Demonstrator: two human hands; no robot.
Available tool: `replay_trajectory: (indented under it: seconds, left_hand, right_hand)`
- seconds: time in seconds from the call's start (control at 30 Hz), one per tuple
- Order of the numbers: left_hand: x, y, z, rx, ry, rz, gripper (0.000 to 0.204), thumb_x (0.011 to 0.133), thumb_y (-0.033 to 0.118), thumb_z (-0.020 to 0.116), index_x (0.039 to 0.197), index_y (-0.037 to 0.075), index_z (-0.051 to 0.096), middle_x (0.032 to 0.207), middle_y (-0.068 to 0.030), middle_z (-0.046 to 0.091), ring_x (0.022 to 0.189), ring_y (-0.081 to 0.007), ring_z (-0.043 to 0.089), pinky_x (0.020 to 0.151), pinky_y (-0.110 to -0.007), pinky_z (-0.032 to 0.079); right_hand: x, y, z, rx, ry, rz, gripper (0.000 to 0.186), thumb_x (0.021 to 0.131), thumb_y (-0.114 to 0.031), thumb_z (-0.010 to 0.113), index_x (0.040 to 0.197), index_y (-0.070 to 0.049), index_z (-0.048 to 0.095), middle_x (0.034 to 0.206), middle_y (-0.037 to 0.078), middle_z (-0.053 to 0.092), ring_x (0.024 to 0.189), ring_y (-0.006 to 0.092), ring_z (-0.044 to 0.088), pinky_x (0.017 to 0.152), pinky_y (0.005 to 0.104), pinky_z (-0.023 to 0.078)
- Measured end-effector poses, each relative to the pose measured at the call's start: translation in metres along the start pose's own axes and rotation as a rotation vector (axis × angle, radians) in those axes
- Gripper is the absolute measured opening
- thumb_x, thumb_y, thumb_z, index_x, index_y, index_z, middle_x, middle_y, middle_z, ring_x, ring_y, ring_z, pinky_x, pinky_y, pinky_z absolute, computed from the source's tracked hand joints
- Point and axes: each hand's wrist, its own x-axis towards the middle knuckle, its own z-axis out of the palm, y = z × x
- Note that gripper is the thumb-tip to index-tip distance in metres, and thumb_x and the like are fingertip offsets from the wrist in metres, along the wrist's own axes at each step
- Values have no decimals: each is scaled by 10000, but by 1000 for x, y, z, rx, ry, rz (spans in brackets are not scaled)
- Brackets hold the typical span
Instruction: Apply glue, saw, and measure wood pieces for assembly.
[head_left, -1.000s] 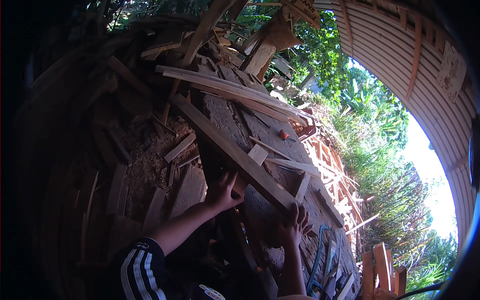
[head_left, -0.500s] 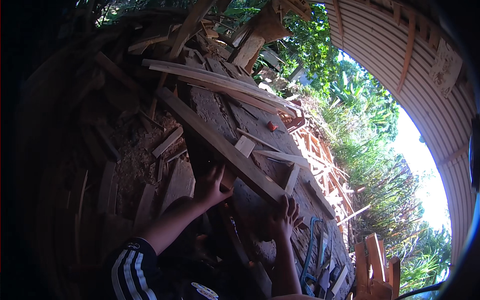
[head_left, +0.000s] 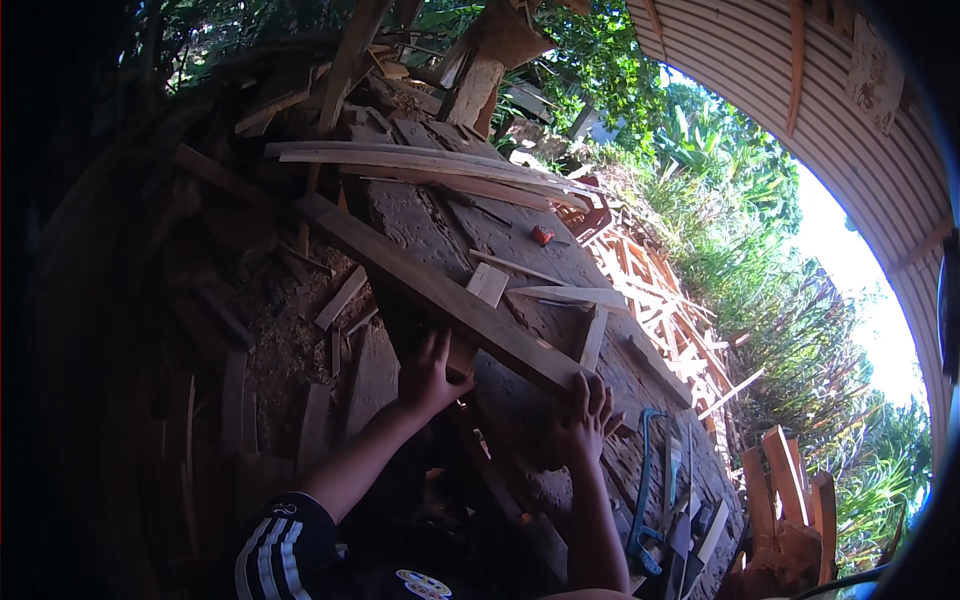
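Observation:
A long wooden beam [head_left: 430, 280] lies diagonally on a worn plank workbench [head_left: 410, 225], crossing a short block [head_left: 487, 283]. My left hand [head_left: 428, 380] is wrapped round the lower part of that block, beneath the beam. My right hand [head_left: 583, 425] has curled fingers on the beam's near right end. Loose thin strips [head_left: 565, 296] and a short upright-angled piece [head_left: 592, 340] lie just beyond. Right of my right hand is a blue-framed hand saw [head_left: 640, 535], among offcuts.
An orange tape measure [head_left: 542, 235] and more boards [head_left: 420, 155] lie farther along the bench. Scrap wood [head_left: 340, 295] covers the shaded ground at left; a sunlit pile [head_left: 660, 310] sits beyond the bench. Upright offcuts [head_left: 785, 490] stand at lower right, below a corrugated roof [head_left: 760, 70].
The whole view has shifted slightly as my head moved. Both hands keep much the same grip, and the beam stays in about the same place on the bench.

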Motion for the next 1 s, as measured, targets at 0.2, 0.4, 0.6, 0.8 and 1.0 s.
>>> replay_trajectory:
  seconds: [0.2,0.4,0.6,0.8,1.0]
  left_hand:
    - [2,11,-16,17,-153,24,921,742,399,807,1476,11,409,1368,-250,535,1136,-408,629,913,-459,552]
    - [25,37,-56,-250,-102,139,555,892,206,758,1379,41,548,924,-76,650,681,-165,644,586,-334,530]
    - [95,89,-37,-55,-160,346,244,923,279,695,1033,62,715,604,-26,479,523,-188,494,510,-354,389]
    - [149,130,19,-143,-318,413,324,932,396,678,936,76,724,759,-67,621,714,-278,607,670,-431,467]
    - [138,78,67,118,-649,151,594,987,579,511,869,31,707,778,-188,675,778,-403,666,684,-503,497]
  right_hand:
    - [-5,30,-36,159,-85,-225,723,876,-251,694,1533,-225,393,1595,150,323,1509,384,228,1216,614,123]
    - [-91,114,-116,189,88,80,621,859,-236,731,1431,-130,515,1472,192,477,1389,406,419,1144,481,376]
    - [-179,155,-107,-39,208,449,541,852,-220,712,1356,-84,570,1358,172,567,1284,402,503,1073,464,432]
    - [-177,148,-96,-212,63,505,331,921,-311,628,1175,-105,682,1161,114,674,1211,355,550,1006,476,459]
    - [-167,143,-87,-246,55,483,323,940,-368,600,1125,-122,702,1162,95,670,1230,341,542,987,484,449]
